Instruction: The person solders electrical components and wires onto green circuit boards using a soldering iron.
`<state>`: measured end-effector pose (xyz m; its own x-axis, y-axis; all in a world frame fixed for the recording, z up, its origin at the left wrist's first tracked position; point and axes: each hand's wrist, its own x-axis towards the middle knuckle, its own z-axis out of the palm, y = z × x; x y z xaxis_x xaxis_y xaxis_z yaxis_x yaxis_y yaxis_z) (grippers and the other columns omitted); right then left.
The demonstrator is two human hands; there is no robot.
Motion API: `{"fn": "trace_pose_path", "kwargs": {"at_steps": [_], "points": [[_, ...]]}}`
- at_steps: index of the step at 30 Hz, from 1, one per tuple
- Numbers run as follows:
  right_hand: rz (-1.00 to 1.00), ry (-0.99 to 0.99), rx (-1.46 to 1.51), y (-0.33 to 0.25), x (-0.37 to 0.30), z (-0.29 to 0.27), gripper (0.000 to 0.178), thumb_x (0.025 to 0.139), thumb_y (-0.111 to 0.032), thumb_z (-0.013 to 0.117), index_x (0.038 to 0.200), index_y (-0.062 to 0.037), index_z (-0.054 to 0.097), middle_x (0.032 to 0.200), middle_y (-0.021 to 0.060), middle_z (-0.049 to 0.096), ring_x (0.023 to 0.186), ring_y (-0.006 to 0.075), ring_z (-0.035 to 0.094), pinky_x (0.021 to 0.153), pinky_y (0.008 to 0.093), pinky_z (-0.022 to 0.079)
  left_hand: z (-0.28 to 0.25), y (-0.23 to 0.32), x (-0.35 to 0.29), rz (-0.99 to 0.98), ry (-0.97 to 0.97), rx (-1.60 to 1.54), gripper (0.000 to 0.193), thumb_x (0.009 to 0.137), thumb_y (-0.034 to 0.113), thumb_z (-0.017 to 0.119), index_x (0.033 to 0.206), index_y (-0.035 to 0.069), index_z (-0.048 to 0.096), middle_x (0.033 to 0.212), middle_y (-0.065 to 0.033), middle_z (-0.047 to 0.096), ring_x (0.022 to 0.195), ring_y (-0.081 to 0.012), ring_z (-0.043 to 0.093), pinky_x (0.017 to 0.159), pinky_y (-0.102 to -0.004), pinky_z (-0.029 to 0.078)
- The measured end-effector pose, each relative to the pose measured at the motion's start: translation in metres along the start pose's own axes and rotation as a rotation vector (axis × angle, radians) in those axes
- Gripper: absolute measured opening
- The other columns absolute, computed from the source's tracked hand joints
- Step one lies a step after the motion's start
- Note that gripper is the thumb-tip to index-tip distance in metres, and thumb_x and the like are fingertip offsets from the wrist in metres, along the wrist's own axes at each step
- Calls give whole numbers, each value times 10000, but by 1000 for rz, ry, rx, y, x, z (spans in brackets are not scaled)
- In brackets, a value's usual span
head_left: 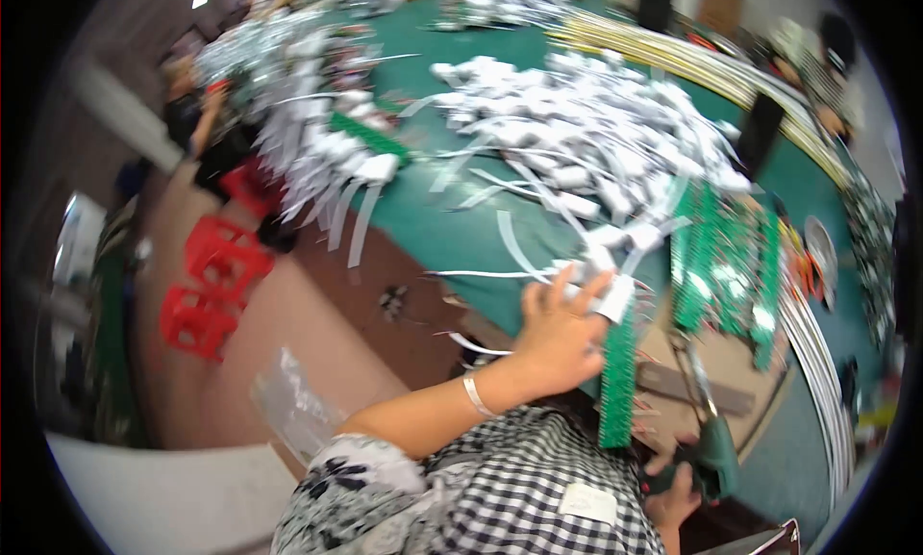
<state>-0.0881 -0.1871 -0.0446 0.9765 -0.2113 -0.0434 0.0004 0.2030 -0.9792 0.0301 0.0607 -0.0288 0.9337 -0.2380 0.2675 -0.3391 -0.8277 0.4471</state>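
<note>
My left hand (pixel 562 334) reaches over the near edge of the green table, its fingers spread and touching or just over some small white blocks (pixel 606 259) with white strips trailing from them. Close beside it, a long green circuit board strip (pixel 618 387) with thin reddish wires along its side points toward me. At its far end sits a white block (pixel 616 299). My right hand (pixel 676 492), low at the right, is wrapped round a green gun-shaped soldering tool (pixel 714 449). The tool's metal barrel points away toward several green boards (pixel 726 266) lying side by side.
A large heap of white blocks with strips (pixel 577 122) covers the table's middle. At the right are orange-handled scissors (pixel 812 274) and bundled white strips (pixel 817 372). Red stools (pixel 226 262) stand on the floor at left. Other people (pixel 192 113) are at the far left and far right.
</note>
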Motion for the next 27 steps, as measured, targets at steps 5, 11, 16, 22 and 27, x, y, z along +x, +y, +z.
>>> {"fn": "trace_pose_path", "kwargs": {"at_steps": [5,11,16,22,27], "points": [[299,-122,-47,20,4,-56,331,921,-239,502,1134,14,499,803,76,618,705,181,588,669,341,477,3,7,-4,-19,72,-20,174,662,183,643,794,72,626,1401,-90,323,1245,-361,271,934,-567,219],[216,-48,-82,-8,11,-37,366,874,-209,533,1172,-3,485,914,78,595,768,202,572,701,350,483,-36,-3,55,281,430,50,197,669,131,656,842,84,576,1284,-70,462,1035,-258,448,870,-430,320],[167,-18,-100,-23,14,-11,415,834,-184,558,1204,-16,473,1007,80,576,821,220,558,728,358,488,-46,-68,176,381,575,679,493,745,137,603,1222,198,495,1316,-92,449,1115,-293,465,863,-420,397],[112,164,-61,-16,5,-22,354,870,-200,522,1161,-2,487,915,83,573,754,206,553,671,346,479,-3,-87,251,151,81,591,322,813,133,520,1125,177,584,1110,-103,590,1009,-286,576,718,-405,506],[-18,210,81,-1,7,-4,410,878,-300,497,1155,1,465,637,67,546,527,137,519,498,245,440,-26,-111,247,146,195,605,112,770,89,527,829,35,605,739,-137,652,690,-303,657,577,-411,527]]}}
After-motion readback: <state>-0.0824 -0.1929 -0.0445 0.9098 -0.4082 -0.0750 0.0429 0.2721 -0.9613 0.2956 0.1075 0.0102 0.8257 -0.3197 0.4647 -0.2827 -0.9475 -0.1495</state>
